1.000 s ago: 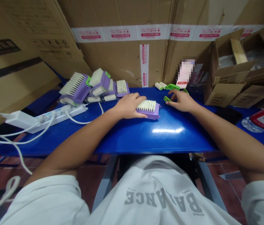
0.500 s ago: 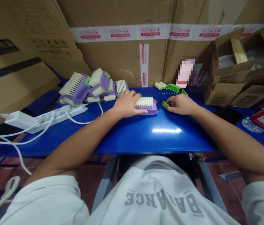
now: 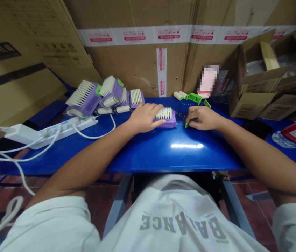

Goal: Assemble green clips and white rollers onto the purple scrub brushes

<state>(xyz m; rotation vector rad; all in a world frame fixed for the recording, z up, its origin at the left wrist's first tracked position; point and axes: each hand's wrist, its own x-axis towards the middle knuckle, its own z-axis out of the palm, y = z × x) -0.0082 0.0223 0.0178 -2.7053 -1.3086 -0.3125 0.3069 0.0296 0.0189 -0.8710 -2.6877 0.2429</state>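
My left hand [image 3: 146, 117] is closed around the left part of a purple brush block [image 3: 169, 123] on the blue table. Rows of white bristles point up from it, and small prongs stick out at its right end. To its right, my right hand [image 3: 202, 118] pinches a small green plastic piece [image 3: 187, 124], mostly hidden behind the fingers. A thin line of tiny parts [image 3: 180, 113], too small to name, lies between the block and my right hand. Beyond the right hand rest a green plastic bracket [image 3: 194, 98] and a smaller green piece [image 3: 207, 103].
Several purple brushes [image 3: 89, 99] are heaped at the back left, behind a white power strip [image 3: 58, 131] with cables. Two white rollers [image 3: 178, 96] lie by the cardboard wall [image 3: 134, 63]. Open cartons [image 3: 254, 105] and a bottle [image 3: 295, 134] stand on the right.
The brush block has shifted slightly left and away under my left hand. My right hand has closed on the green piece and turned it; a line of tiny parts now shows beside the block.
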